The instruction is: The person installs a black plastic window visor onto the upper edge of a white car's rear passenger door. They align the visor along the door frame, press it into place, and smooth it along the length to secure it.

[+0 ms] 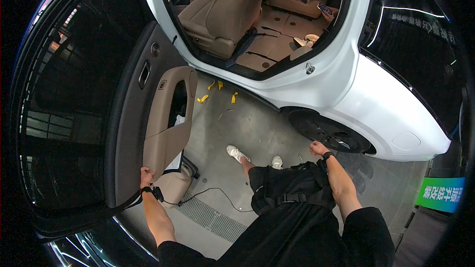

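Note:
At the left, my left hand (147,177) grips the edge of the open car door (129,133), with its fingers curled over the beige and dark grey trim. The door carries a beige armrest (168,81) and a metal inside handle (144,74). My right hand (318,148) hangs in front of the rear wheel (329,131) of the white car (321,81), apart from it. Its fingers are curled in and nothing shows in them. Through the doorway, beige seats (213,12) and a beige floor are visible.
Inside the car, another person's hand holds a phone (324,8). Yellow scraps (203,99) lie on the grey floor near the sill. A beige seat-like piece (174,188), a cable (222,191) and a floor grate (213,220) are below the door. A green sign (439,194) stands right.

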The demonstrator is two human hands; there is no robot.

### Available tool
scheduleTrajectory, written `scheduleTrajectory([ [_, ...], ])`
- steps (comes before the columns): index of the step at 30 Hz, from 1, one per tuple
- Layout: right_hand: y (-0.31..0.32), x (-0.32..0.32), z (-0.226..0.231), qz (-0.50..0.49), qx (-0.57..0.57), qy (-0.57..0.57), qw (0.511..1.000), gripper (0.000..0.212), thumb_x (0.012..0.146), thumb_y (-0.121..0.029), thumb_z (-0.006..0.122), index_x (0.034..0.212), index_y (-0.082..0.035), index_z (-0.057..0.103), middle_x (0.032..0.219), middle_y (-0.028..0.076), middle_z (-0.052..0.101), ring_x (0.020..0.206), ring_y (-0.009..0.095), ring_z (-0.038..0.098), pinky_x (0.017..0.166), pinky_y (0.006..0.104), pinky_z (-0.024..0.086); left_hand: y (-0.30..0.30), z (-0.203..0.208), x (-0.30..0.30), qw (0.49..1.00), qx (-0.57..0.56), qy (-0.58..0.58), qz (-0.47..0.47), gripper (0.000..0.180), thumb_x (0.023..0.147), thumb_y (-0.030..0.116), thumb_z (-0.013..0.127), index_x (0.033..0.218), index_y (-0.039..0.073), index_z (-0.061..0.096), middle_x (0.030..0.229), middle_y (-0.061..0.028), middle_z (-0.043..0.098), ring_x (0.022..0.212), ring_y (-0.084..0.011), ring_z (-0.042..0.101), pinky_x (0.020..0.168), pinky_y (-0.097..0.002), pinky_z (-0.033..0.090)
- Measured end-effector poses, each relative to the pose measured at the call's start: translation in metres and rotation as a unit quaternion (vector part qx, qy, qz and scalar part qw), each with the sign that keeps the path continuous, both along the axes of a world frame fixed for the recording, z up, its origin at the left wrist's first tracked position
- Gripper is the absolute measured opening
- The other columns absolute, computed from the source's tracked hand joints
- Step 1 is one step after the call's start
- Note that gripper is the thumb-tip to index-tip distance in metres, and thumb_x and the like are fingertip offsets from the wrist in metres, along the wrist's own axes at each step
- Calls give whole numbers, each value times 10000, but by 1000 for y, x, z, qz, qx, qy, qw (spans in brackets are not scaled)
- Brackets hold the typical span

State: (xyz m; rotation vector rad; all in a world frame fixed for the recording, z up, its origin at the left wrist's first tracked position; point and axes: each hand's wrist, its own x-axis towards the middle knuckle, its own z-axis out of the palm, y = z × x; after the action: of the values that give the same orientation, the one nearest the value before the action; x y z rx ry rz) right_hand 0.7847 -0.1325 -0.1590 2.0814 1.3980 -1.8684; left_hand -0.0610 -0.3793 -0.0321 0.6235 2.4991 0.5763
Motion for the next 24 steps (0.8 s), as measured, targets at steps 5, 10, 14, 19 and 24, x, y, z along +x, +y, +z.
scheduleTrajectory([
  [5,0,-13,12,-7,6,0,1000,229,905,-263,464,972,-49,509,752,44,604,635,142,587,506,295,445,-10,4,-6,1000,-1,-4,10,454,703,78,702,1021,153,387,880,-52,483,565,-153,472,466,-316,392],
  [10,1,-5,8,-5,-1,-2,1000,239,905,-267,470,1000,-51,508,760,44,605,619,145,577,508,292,444,-1,5,2,999,3,-36,10,461,707,80,700,1028,155,377,853,-48,478,545,-149,462,448,-310,380],
  [14,0,1,0,-15,-7,-1,1000,223,882,-287,487,1004,-103,522,808,21,603,670,132,584,567,293,461,6,8,7,1000,-10,-27,10,454,712,83,697,1028,142,376,844,-56,485,519,-147,455,432,-304,374],
  [19,1,-3,-2,-7,-1,4,1000,214,885,-271,485,1009,-100,519,798,18,604,658,125,582,549,276,456,4,19,11,1000,-16,-10,11,449,719,70,685,1041,133,379,845,-66,494,515,-146,460,421,-299,369],
  [24,0,-3,2,-13,-5,-5,1000,224,883,-279,492,1015,-100,520,800,17,610,666,127,589,564,281,462,12,34,28,998,-35,-42,25,436,725,56,670,1048,120,383,816,-71,509,512,-149,461,418,-300,369],
])
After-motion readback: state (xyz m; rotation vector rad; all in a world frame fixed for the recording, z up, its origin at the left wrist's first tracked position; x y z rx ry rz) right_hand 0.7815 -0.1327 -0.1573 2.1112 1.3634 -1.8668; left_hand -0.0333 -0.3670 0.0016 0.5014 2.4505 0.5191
